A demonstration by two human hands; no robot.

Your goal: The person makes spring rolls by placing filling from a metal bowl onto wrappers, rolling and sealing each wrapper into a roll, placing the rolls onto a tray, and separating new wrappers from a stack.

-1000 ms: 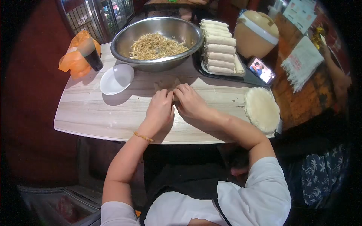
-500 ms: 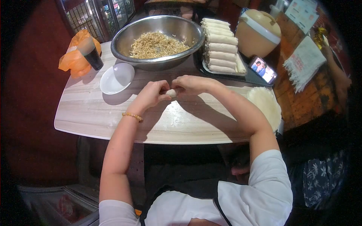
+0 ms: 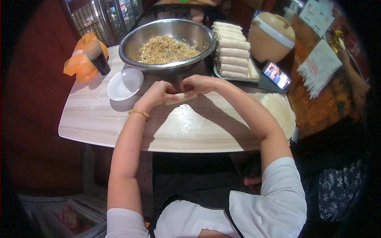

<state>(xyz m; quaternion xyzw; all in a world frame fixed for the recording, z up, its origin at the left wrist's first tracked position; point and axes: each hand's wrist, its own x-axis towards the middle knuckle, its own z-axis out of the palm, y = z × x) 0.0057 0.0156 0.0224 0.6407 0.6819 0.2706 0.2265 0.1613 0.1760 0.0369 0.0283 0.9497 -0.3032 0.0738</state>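
A pale rolled wrapper (image 3: pixel 180 98) lies at mid-table between my two hands. My left hand (image 3: pixel 160 93) pinches its left end, and my right hand (image 3: pixel 195 86) has its fingers curled on the right part. Beyond them stands a large metal bowl (image 3: pixel 127 55) holding sprout-like filling (image 3: pixel 166 49). A stack of finished-looking rolls (image 3: pixel 233 51) rests on a tray right of the bowl. The flat round wrappers (image 3: pixel 279 115) are piled at the table's right edge, partly behind my right forearm.
On the left are a white dish (image 3: pixel 125 84), a cup of dark drink (image 3: pixel 99 61) and an orange bag (image 3: pixel 81 63). A lit phone (image 3: pixel 276 75), a beige jug (image 3: pixel 271 37) and a fringed cloth (image 3: pixel 320 65) are at the right. Another person's arm shows at far right.
Both hands have moved up the table from their place near its middle, and the roll now shows as a longer pale cylinder between them. The right elbow has swung outward.
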